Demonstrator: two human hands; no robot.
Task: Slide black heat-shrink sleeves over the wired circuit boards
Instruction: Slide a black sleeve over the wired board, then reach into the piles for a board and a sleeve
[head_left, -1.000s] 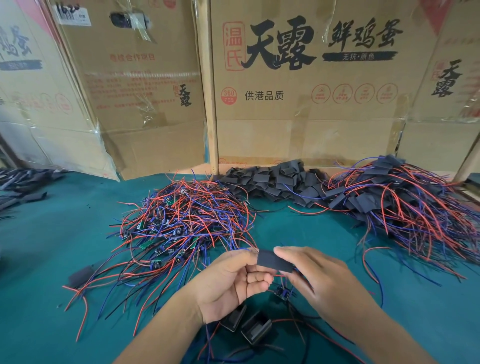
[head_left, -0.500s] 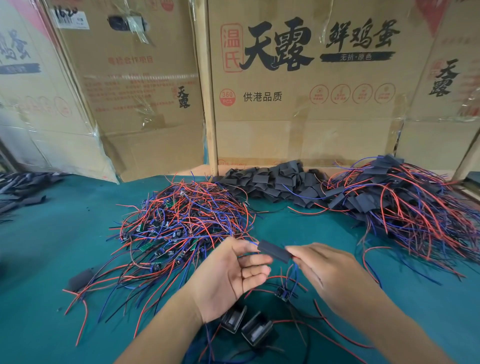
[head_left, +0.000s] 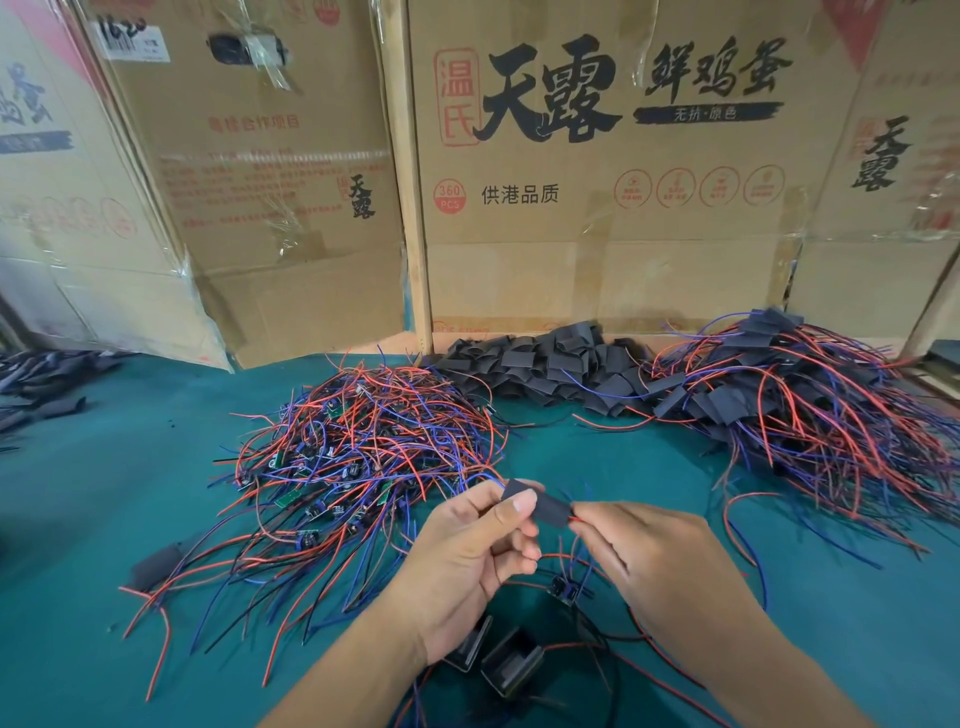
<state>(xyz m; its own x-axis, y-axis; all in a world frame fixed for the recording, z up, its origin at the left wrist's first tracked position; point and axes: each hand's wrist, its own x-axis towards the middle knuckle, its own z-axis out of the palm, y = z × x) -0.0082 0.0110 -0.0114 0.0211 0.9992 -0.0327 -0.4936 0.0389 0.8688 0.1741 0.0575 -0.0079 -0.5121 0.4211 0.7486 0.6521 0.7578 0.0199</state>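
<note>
My left hand (head_left: 467, 566) pinches the flat black heat-shrink sleeve (head_left: 535, 506); my right hand (head_left: 660, 566) pinches thin red and blue wires (head_left: 574, 512) at its mouth. The sleeve could flatten shut or the wires buckle, snagging the small dangling circuit board (head_left: 563, 590).

A single wide-angle view comes from a camera worn on the person's head, looking forward and down over a green worktop (head_left: 93, 519). The lens sits close above the person's forearms, which enter from the bottom edge and meet near the lower middle, where the left hand (head_left: 467, 566) and the right hand (head_left: 654, 561) fill much of the foreground. Farther off, piles of wires (head_left: 363, 441) lie mid-frame. The view faces a wall of cardboard boxes (head_left: 597, 182) standing at the worktop's far edge, filling the upper half. Straight lines bow toward the picture's edges, a sign of the wide lens. There is no second view to share the scene.
</note>
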